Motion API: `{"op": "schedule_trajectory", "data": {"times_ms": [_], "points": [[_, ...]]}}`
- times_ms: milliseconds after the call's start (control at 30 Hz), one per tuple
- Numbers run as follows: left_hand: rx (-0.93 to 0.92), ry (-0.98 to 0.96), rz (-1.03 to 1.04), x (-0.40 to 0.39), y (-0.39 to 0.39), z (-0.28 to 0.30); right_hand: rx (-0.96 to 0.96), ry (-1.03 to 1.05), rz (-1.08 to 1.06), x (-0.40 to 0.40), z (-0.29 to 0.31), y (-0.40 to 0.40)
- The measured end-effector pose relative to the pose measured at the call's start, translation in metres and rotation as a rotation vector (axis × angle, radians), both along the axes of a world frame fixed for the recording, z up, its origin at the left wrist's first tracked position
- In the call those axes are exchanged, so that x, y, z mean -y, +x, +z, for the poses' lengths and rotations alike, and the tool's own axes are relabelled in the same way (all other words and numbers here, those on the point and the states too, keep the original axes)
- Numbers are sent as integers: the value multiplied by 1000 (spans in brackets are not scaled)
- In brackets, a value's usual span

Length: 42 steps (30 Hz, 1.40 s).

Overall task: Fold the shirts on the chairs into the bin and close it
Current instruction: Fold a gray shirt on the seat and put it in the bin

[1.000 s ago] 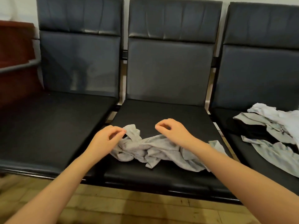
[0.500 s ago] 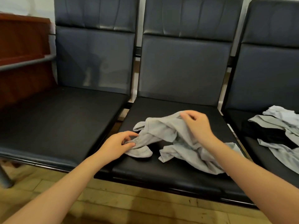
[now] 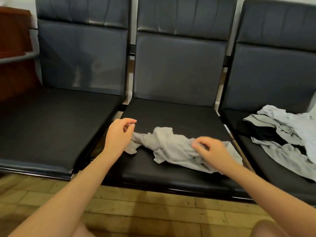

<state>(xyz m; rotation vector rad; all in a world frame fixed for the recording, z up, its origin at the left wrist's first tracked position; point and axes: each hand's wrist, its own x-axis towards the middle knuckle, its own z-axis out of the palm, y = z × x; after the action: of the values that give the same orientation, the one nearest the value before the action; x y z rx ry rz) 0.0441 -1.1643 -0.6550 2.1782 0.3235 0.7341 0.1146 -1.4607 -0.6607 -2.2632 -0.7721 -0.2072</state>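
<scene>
The left hand (image 3: 119,134) hovers at the left end of the crumpled grey shirt (image 3: 172,147), its grip loosely curled with thumb and forefinger apart and nothing pinched between them; the shirt's left tip lies just at the heel of this hand. The right hand (image 3: 212,151) rests on the right part of the same shirt, fingers bent down onto the cloth, but whether that grip is clamped on a fold or only pressing on it cannot be told, as the fingertips are blurred. The shirt lies bunched across the front half of the middle chair (image 3: 171,115), running from 9 o'clock to 3 o'clock between the 2 hands. At 3 o'clock, on the right chair (image 3: 273,79), sits a heap of clothes (image 3: 290,134) in pale grey, white and black, spread loosely and well apart from the hands. At 9 o'clock is the left chair (image 3: 56,117), and beyond it, at 10 o'clock, a red-brown wooden panel (image 3: 15,40) with a grey rail (image 3: 18,58) across it. At 6 o'clock, below the seats, runs a wooden floor (image 3: 153,211).
</scene>
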Motion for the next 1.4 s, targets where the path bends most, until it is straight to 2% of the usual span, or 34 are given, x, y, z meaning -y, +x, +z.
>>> {"op": "schedule_trajectory", "data": {"times_ms": [67,200,267,367,467,533,633,700,800,867,967,1067,1133,1233,1300,1400], "points": [[-57,2,-30,14,3,-2,13,-95,53,2,-16,-6],[-294,-52,-130,44,4,-7,91,-55,31,-3,-20,-6],[-336,-40,-194,55,6,-12,70,-46,-11,-9,-17,-4],[-288,-37,-285,61,13,-18,1,-42,-60,-22,-6,0],[-176,-105,-287,60,17,-21,-106,-9,-78,-37,7,6],[-126,-117,-283,58,19,-23,-157,-88,-50,-45,12,12],[-76,-111,-320,58,17,-26,-123,-234,10,-50,5,15],[-13,-190,-318,59,16,-24,-120,-120,3,-48,-6,15],[101,-468,-215,52,13,-14,-183,268,-87,-41,-10,19],[192,-547,-143,41,14,-10,-145,438,-168,-35,-4,25],[178,-461,-40,19,16,-12,-55,485,-212,-23,3,32],[-106,-164,-45,0,21,-25,-93,182,-137,-15,-3,32],[-241,-35,-74,-2,23,-31,-112,-30,-97,-15,-7,27],[-355,181,-29,5,27,-28,-112,-32,-140,-13,-3,22],[-316,271,1,8,31,-26,-176,17,-164,-12,0,23],[-175,240,14,12,41,-25,-185,111,-208,-18,7,32]]}}
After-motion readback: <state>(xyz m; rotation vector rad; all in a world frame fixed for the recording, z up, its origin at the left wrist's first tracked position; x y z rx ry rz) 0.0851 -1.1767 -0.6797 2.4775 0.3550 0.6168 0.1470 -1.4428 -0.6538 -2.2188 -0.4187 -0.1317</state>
